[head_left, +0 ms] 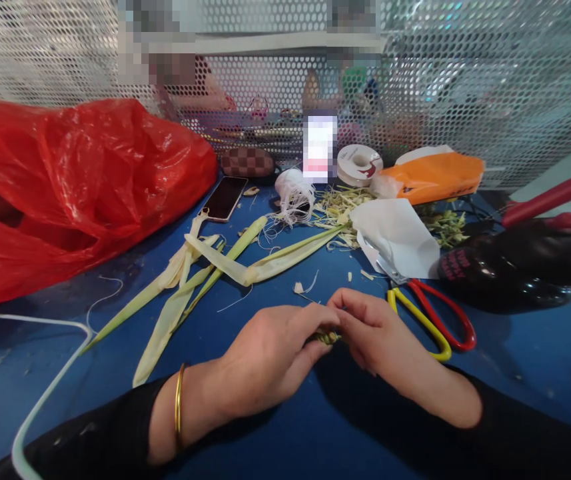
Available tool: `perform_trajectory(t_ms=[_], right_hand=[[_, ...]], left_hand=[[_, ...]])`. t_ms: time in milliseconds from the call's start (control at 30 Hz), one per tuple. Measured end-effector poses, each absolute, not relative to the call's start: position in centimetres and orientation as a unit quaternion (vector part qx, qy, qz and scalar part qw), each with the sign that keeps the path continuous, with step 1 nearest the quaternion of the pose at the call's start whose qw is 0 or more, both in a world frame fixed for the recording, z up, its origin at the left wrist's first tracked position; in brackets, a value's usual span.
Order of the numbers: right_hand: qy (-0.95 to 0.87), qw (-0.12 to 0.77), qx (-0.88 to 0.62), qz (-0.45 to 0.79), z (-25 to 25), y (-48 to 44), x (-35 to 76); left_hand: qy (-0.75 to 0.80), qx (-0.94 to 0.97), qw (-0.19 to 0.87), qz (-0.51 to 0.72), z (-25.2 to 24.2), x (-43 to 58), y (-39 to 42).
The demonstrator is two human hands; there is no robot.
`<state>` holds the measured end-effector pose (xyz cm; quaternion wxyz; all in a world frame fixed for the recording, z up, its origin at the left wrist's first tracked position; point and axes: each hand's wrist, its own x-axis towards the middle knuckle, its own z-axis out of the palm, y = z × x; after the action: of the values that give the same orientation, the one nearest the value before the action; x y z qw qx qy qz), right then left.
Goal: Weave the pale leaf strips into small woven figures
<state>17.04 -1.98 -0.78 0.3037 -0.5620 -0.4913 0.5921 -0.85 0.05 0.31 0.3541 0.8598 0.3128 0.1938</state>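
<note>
My left hand (pixel 270 353) is closed on a small greenish-yellow bundle of plant strips (pixel 331 337), which shows between thumb and fingers. Touching it fingertip to fingertip, my right hand (pixel 382 333) is pinched at the bundle's far end; what its fingers grip is hidden. Just beyond my right hand lie scissors with one red and one yellow handle (pixel 458 333), their blades partly under white paper (pixel 398 233). Long pale green husk leaves (pixel 165 333) are spread out ahead and to the left. Small scraps (pixel 299 288) lie in front of my fingers.
A large red plastic bag (pixel 90 193) fills the left side. Further back are a phone (pixel 225 198), white thread (pixel 295 193), a ribbon spool (pixel 359 165) and an orange packet (pixel 432 175). A glossy black object (pixel 515 267) stands right. Perforated metal (pixel 265 93) borders the blue tabletop (pixel 365 440).
</note>
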Motion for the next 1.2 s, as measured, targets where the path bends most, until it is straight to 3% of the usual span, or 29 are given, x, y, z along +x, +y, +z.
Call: perform_trajectory(t_ms=[167, 300, 533, 733, 833, 967, 1067, 1133, 1200], right_hand=[[-0.436, 0.288, -0.557, 0.645, -0.6, -1.8, 17.0], [-0.408, 0.272, -0.544, 0.681, -0.7, -1.8, 17.2], [-0.322, 0.321, -0.477, 0.752, -1.3, -1.1, 17.5], [-0.353, 0.358, -0.476, 0.722, -1.8, -1.8, 16.6], [-0.493, 0.348, -0.519, 0.605, -2.0, -2.6, 16.4], [-0.784, 0.311, -0.487, 0.228, -2.3, -3.6, 16.9], [-0.866, 0.286, -0.409, -0.002, -2.4, -3.7, 17.2], [-0.864, 0.314, -0.388, -0.061, -2.4, -3.3, 17.3], [-0.844, 0.351, -0.404, -0.034, -2.3, -2.9, 17.2]], left_hand=[[0.281, 0.886, 0.321, 0.179, 0.2, -1.0, 0.1], [0.287, 0.871, 0.356, 0.179, 0.5, -0.9, -0.1], [0.437, 0.565, 0.649, 0.263, 0.7, -0.2, 0.8], [0.439, 0.386, 0.746, 0.318, -0.2, -0.1, 1.2], [0.463, 0.370, 0.735, 0.330, -0.4, 0.1, 1.2], [0.504, 0.416, 0.678, 0.337, -0.5, 0.4, 1.1], [0.509, 0.467, 0.647, 0.323, -0.8, 0.4, 0.9], [0.506, 0.496, 0.639, 0.300, -0.9, 0.4, 0.8], [0.494, 0.508, 0.650, 0.277, -1.1, 0.4, 0.6]])
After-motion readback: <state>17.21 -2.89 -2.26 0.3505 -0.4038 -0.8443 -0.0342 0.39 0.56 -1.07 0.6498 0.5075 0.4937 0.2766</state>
